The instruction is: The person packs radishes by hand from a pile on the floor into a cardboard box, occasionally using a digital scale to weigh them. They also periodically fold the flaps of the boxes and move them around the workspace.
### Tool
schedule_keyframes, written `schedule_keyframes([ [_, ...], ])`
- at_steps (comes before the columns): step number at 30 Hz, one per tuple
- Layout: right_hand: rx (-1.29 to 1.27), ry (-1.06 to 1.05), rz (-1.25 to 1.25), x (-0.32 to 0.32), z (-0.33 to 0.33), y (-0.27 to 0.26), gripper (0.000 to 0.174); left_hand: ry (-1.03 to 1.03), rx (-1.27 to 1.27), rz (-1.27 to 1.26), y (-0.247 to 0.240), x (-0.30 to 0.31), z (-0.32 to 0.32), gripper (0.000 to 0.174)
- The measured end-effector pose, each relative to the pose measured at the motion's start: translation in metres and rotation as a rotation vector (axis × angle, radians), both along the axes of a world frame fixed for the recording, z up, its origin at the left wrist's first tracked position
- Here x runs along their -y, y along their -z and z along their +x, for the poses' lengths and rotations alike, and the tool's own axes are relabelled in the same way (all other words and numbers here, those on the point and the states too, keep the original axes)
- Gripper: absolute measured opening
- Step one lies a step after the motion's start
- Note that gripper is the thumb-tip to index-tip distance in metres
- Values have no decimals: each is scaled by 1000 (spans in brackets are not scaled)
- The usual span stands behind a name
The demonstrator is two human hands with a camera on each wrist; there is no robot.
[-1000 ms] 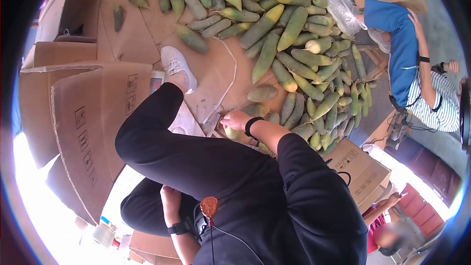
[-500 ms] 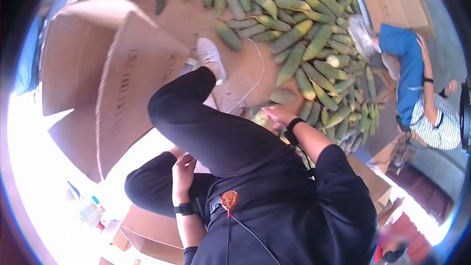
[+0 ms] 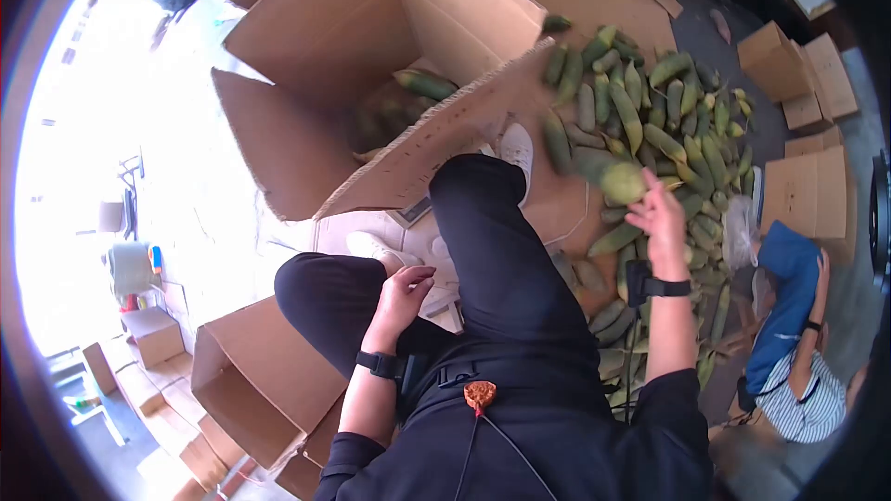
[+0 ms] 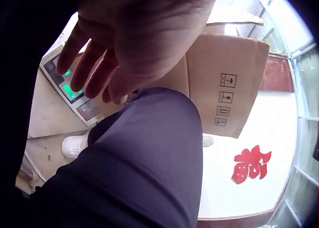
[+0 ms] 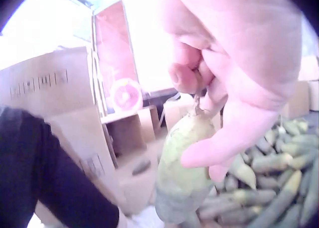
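A green radish (image 3: 620,182) with a pale end is in the right hand (image 3: 661,223), raised over the pile in the head view. The right wrist view shows the fingers of the right hand (image 5: 234,73) pinching the radish (image 5: 182,173) at its stem end, its body hanging down. The left hand (image 3: 401,301) hovers near the bent knee and holds nothing; in the left wrist view the left hand (image 4: 134,44) has loosely bent fingers. A large open carton (image 3: 316,46) with several radishes inside stands ahead of the knee.
A heap of radishes (image 3: 705,144) covers the floor on the right. A scale with a lit display (image 4: 70,91) is beside the large carton. Another open carton (image 3: 269,371) stands at lower left. A person in a striped shirt (image 3: 803,399) sits at the right.
The right hand has risen from low beside the leg with the radish. The head view has swung left, bringing the large carton's inside into view. The left hand stays near the knee.
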State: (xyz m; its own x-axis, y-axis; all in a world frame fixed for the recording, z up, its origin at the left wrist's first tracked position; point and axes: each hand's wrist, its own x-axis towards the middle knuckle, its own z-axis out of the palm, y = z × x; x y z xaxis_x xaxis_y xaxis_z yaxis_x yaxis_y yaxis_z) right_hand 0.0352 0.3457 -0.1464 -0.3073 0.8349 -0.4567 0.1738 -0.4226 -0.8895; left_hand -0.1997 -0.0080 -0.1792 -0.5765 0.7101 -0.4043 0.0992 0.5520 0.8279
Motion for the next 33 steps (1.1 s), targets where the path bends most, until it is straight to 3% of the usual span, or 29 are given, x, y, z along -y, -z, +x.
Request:
schedule_keyframes([
  [5,-392,-145,289,-15,-50,-136,40,-132,-38,79,12,7,-7,21],
  [8,-534,-297,402,-16,-82,-191,39,-452,80,347,7,7,-13,29],
  [12,-655,-489,418,-15,-133,-220,39,-734,-349,491,-42,5,-23,44],
  [14,-640,-596,374,-10,-164,-222,39,-701,-495,543,-63,9,-31,50],
  [16,-486,-555,310,6,-204,-219,38,-634,-785,539,-85,5,-38,50],
  [18,-355,-661,312,16,-241,-205,40,-592,-978,437,-106,1,-44,56],
  [21,-205,-848,454,48,-293,-176,33,-473,-1196,359,-123,-8,-54,57],
  [23,91,-1002,941,67,-320,-162,42,-428,-1207,344,-124,-16,-58,56],
  [24,116,-964,1117,75,-350,-121,41,-399,-1221,309,-124,-19,-60,55],
  [25,238,-1089,1030,89,-345,-129,38,-404,-1198,267,-128,-23,-59,43],
  [26,318,-1113,937,102,-333,-144,37,-390,-1196,277,-127,-24,-60,43],
  [28,448,-1322,918,109,-337,-140,30,-256,-1256,60,-125,-25,-62,28],
  [29,461,-1352,933,111,-333,-139,30,-305,-1227,124,-120,-28,-61,19],
  [33,391,-1360,1017,111,-328,-125,36,-336,-1225,199,-100,-29,-69,17],
])
